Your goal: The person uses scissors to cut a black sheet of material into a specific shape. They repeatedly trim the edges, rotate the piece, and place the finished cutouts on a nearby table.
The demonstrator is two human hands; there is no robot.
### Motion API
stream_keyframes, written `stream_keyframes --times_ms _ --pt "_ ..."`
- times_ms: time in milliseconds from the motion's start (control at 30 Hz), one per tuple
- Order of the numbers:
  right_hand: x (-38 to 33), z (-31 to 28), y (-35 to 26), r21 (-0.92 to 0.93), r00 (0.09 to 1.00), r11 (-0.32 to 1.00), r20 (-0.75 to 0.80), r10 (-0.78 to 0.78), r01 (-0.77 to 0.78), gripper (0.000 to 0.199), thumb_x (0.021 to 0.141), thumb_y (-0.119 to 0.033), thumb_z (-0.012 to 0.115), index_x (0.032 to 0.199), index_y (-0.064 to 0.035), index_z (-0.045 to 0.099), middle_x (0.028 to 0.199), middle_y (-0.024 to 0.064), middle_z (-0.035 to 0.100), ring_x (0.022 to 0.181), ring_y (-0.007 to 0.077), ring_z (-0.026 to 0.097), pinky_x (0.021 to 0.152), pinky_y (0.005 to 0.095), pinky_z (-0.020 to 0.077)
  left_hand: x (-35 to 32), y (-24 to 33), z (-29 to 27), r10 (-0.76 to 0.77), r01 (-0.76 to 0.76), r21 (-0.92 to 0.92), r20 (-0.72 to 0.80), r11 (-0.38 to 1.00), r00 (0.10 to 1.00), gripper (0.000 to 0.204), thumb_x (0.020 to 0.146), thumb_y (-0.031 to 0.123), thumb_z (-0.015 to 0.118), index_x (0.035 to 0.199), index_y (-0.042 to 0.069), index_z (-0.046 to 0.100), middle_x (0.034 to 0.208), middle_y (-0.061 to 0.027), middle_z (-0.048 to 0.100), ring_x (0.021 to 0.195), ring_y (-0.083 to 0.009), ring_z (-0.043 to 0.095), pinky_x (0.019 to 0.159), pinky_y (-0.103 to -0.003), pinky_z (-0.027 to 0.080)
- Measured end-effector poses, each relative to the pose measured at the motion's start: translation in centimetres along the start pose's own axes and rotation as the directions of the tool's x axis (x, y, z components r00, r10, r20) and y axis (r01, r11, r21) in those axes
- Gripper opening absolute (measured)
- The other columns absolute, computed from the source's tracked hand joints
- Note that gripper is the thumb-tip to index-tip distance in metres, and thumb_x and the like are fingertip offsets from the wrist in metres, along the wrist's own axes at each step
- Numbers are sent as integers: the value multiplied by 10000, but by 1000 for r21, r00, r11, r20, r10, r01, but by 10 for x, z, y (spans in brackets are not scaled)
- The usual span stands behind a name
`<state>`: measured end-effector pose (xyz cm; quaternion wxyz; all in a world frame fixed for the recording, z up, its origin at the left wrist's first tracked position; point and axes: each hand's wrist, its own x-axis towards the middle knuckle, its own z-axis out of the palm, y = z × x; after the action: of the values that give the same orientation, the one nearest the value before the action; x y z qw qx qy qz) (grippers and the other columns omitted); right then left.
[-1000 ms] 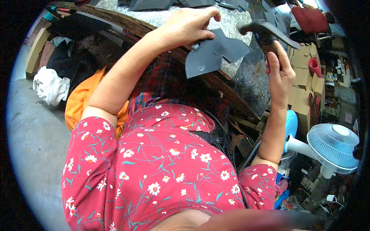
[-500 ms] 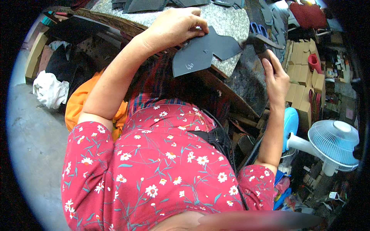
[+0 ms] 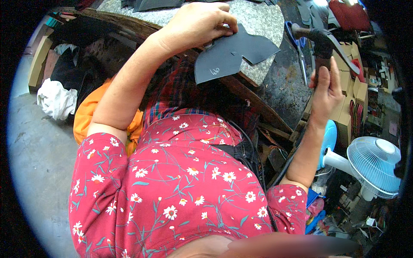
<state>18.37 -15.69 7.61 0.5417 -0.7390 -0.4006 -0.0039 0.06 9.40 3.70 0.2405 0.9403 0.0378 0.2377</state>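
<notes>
My left hand [image 3: 208, 23] is closed, its fingertips at the upper edge of a flat black shoe-upper piece [image 3: 230, 56]. That piece has a notch on its right side and a small white mark near its lower edge. It rests on a speckled grey stone slab [image 3: 275, 26], with its lower left part overhanging the slab's near edge. To the right, my right hand [image 3: 328, 92] is wrapped round the dark handle of a hammer [image 3: 329, 43] with a long curved end. The hammer is raised, apart from the black piece and the slab.
Blue-handled scissors [image 3: 300, 53] lie on the dark bench top [image 3: 282, 86] between slab and hammer. More black pieces [image 3: 163, 3] lie at the slab's far side. Cardboard boxes [image 3: 344, 109] and a blue-white fan [image 3: 373, 165] stand at the right. An orange cloth [image 3: 92, 114] hangs at the left.
My right hand has lifted the hammer up and to the right, away from the black piece's right tip. The scissors show more fully. My left hand stays on the piece.
</notes>
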Motion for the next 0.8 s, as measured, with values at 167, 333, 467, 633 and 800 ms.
stream_keyframes --times_ms 167,333,467,633,800 --pt "3 5 9 -434 964 895 265 16 104 355 881 -237 649 1193 -69 615 1087 105 675 989 124 626 853 273 476 3 4 2 14 -13 60 -15 998 1000 118 797 242 649 855 141 668 812 -90 601 747 -305 623 631 -415 486" --pt "8 15 6 -160 988 984 145 -60 84 348 889 -185 633 1206 -47 593 1054 113 684 934 177 659 776 300 502 8 5 9 63 -42 187 -105 981 993 121 786 259 643 842 152 656 804 -66 594 753 -290 624 612 -426 488" --pt "4 36 13 -475 965 866 260 -30 155 370 892 -397 584 1209 -207 590 990 137 667 891 319 654 716 371 512 2 29 21 187 -116 340 -185 933 965 288 800 341 647 901 74 678 858 -88 601 987 -294 572 797 -409 471" --pt "6 35 15 -523 963 836 269 -19 163 363 903 -424 555 1202 -221 591 944 142 670 852 337 653 683 374 507 -52 98 40 469 -421 -231 230 878 853 618 758 463 645 1132 -22 558 1304 -216 461 1276 -422 364 1057 -535 301" --pt "4 38 16 -457 968 880 250 -14 131 355 904 -411 563 1201 -219 598 966 136 674 876 298 667 700 348 509 -57 87 34 302 -304 -64 -39 950 952 306 663 245 725 882 82 587 891 -90 548 902 -258 540 769 -382 471"
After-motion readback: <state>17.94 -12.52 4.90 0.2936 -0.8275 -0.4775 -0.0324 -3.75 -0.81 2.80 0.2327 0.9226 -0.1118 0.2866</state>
